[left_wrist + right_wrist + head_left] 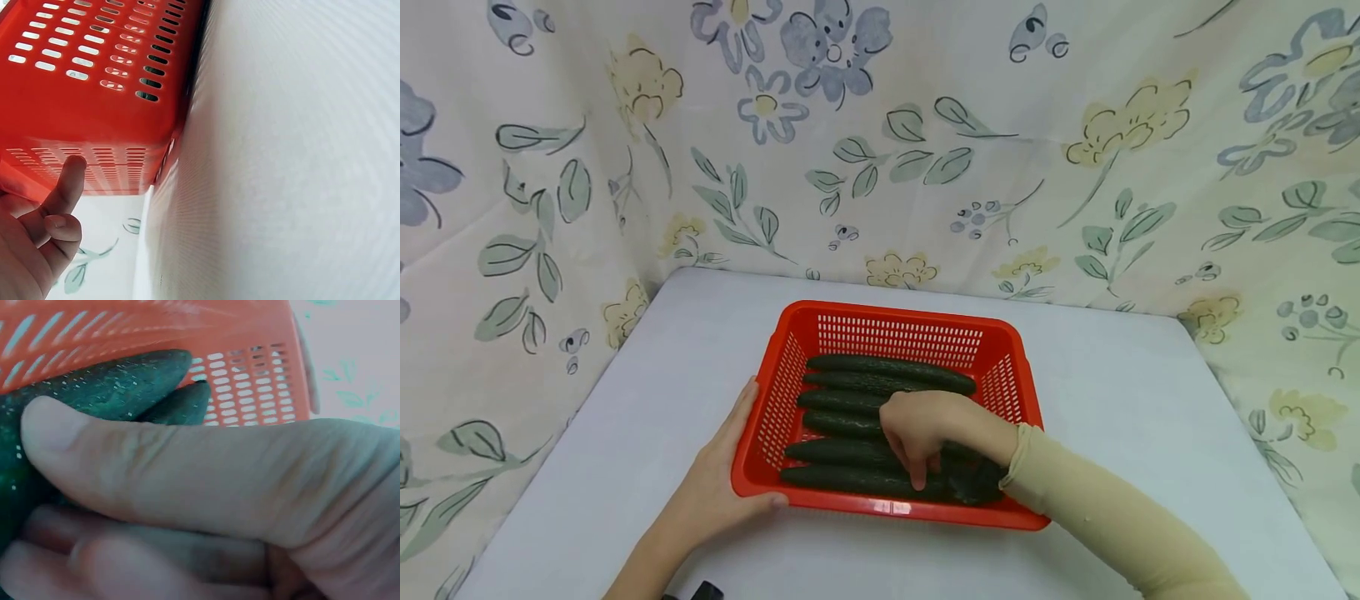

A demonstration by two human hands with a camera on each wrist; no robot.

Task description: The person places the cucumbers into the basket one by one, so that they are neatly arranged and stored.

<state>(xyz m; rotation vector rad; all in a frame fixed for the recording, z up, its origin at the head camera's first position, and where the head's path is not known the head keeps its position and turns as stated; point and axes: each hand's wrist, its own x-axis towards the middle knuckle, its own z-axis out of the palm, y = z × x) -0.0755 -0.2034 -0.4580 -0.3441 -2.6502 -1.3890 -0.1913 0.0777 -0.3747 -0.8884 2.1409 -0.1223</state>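
Note:
Several long dark green cucumbers lie side by side, lengthwise, in a red plastic basket [895,510] with slotted walls. My right hand [921,425] reaches down into it and grips the front cucumber [850,478] near its middle. In the right wrist view the thumb [156,469] lies along a cucumber [106,387], with the other fingers curled beneath. My left hand [718,475] rests against the basket's front left corner, thumb on the front rim and straight fingers along the left side. The left wrist view shows fingertips [74,172] at the slotted outer wall.
The basket stands on a white table [1135,400]. A floral cloth [925,167] hangs behind the table and down its left side. A dark wrist device [977,483] under my right wrist covers the right end of the front cucumber.

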